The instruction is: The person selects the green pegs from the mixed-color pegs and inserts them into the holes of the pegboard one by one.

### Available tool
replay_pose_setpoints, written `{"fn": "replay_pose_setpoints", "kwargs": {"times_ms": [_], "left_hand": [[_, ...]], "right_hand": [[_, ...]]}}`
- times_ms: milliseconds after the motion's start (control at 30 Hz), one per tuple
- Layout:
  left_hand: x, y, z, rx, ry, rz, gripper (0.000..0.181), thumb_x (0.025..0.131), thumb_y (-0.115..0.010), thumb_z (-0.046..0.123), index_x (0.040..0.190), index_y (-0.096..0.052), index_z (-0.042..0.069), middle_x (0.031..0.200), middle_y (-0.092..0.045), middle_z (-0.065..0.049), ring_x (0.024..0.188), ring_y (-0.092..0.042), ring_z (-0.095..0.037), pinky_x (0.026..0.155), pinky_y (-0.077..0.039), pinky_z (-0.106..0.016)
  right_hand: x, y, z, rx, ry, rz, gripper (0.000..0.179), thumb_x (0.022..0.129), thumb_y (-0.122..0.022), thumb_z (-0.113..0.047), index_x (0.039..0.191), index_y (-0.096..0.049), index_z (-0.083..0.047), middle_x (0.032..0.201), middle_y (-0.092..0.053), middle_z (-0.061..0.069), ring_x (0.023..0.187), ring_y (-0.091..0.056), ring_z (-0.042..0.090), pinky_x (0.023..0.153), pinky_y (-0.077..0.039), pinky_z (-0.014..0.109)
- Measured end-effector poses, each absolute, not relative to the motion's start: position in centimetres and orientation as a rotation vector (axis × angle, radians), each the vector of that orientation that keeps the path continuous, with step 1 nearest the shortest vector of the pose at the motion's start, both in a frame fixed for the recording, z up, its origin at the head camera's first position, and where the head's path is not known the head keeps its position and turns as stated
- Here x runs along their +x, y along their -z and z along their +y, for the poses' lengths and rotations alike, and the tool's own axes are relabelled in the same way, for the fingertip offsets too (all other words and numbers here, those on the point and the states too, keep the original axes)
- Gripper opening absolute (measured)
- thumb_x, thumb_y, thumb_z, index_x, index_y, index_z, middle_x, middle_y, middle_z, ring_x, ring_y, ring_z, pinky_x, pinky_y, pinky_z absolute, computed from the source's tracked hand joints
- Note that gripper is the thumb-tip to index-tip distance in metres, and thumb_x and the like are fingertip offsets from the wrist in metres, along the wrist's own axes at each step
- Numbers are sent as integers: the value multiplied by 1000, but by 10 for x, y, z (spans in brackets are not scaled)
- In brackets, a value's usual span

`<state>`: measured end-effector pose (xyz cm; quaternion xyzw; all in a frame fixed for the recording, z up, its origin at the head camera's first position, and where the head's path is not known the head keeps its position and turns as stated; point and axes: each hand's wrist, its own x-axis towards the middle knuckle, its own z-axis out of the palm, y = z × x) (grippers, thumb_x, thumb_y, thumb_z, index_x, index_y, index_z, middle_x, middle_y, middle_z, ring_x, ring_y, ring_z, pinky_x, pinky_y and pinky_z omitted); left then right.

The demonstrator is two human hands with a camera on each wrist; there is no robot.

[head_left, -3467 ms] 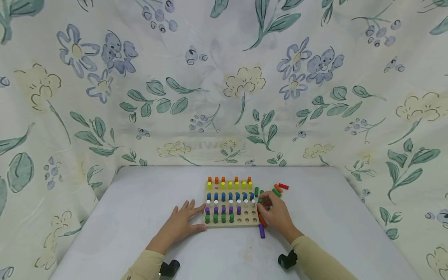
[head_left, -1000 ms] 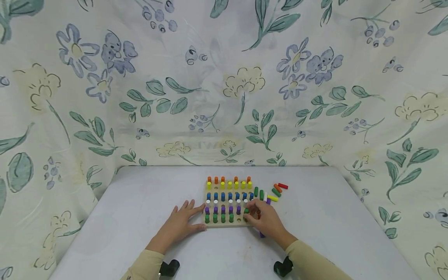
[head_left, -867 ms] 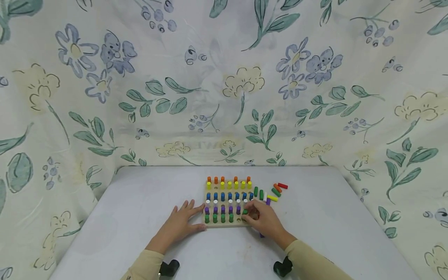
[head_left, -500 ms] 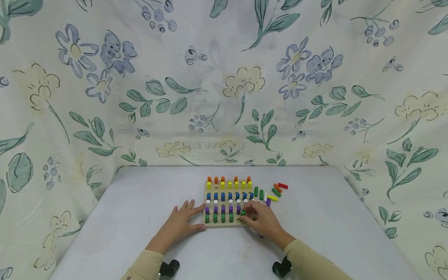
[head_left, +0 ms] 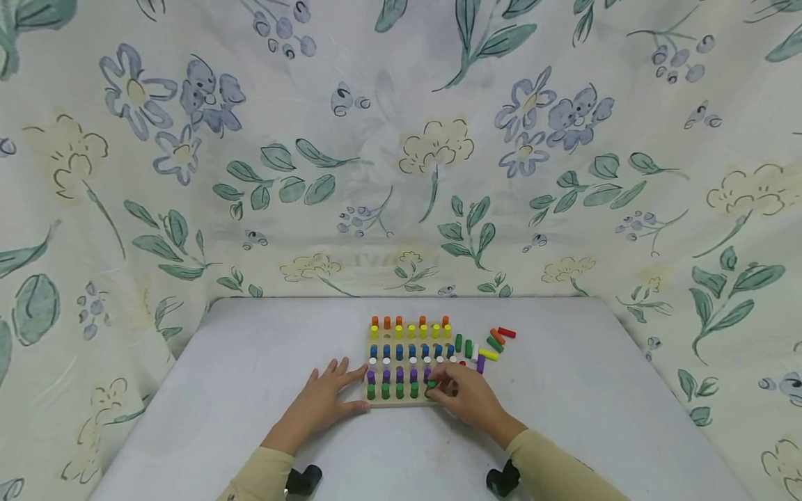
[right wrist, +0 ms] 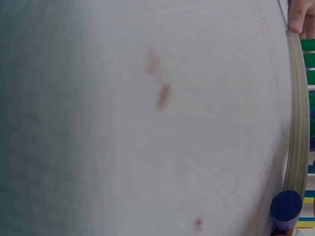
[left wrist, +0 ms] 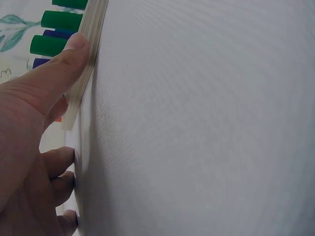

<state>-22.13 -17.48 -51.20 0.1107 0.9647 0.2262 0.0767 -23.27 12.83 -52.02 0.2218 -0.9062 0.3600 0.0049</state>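
A wooden pegboard lies on the white table, with rows of orange, yellow, blue, white, purple and green pegs standing in it. My left hand is spread flat at its left side, thumb and forefinger touching the edge; in the left wrist view the thumb presses the board's corner. Over the front row, my right hand pinches a green peg, upright at the hole right of the standing green pegs. Whether its lower end is in the hole cannot be told. The right hand covers the board's front right corner.
Loose pegs lie right of the board: green, orange, red, yellow and purple. In the right wrist view, a purple peg lies by the board's edge. A floral cloth hangs behind the table.
My right hand has taken a green peg from the right side of the board, carried it over the front row, then shifted left and slightly down. The left hand has stayed still.
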Motion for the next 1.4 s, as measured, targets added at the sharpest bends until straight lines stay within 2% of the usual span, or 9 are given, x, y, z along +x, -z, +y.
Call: {"fn": "replay_pose_setpoints", "kwargs": {"times_ms": [200, 467, 800, 1400], "left_hand": [[-221, 512, -174, 339, -686, 2896, 82, 82, -78, 56, 150, -52, 19, 159, -35, -26, 150, -23, -48, 120, -10, -68], [-220, 512, -174, 341, -682, 2893, 82, 82, -77, 57, 150, -52, 18, 159, -35, -26, 149, -24, -48, 121, -11, -68], [-220, 512, -174, 337, -675, 2893, 82, 82, -78, 56, 150, -52, 18, 159, -35, -26, 149, -24, -48, 120, -12, -68], [-220, 511, -174, 343, -677, 2902, 84, 81, -78, 58, 150, -53, 17, 158, -36, -27, 149, -25, -49, 120, -12, -69]], "right_hand": [[-232, 521, 128, 760, -1072, -2829, 19, 92, -78, -25, 110, -72, -21, 95, -65, -15, 81, -57, 2, 70, -54, 20], [-231, 521, 129, 786, -1069, -2810, 21, 93, -78, -24, 112, -72, -21, 97, -65, -15, 84, -57, 2, 71, -54, 21], [-229, 521, 132, 747, -1132, -2791, 25, 91, -79, -25, 113, -70, -17, 99, -65, -13, 84, -58, 4, 72, -55, 22], [-229, 520, 139, 669, -1177, -2783, 29, 91, -79, -27, 116, -66, -20, 96, -65, -14, 84, -58, 6, 73, -56, 21]]}}
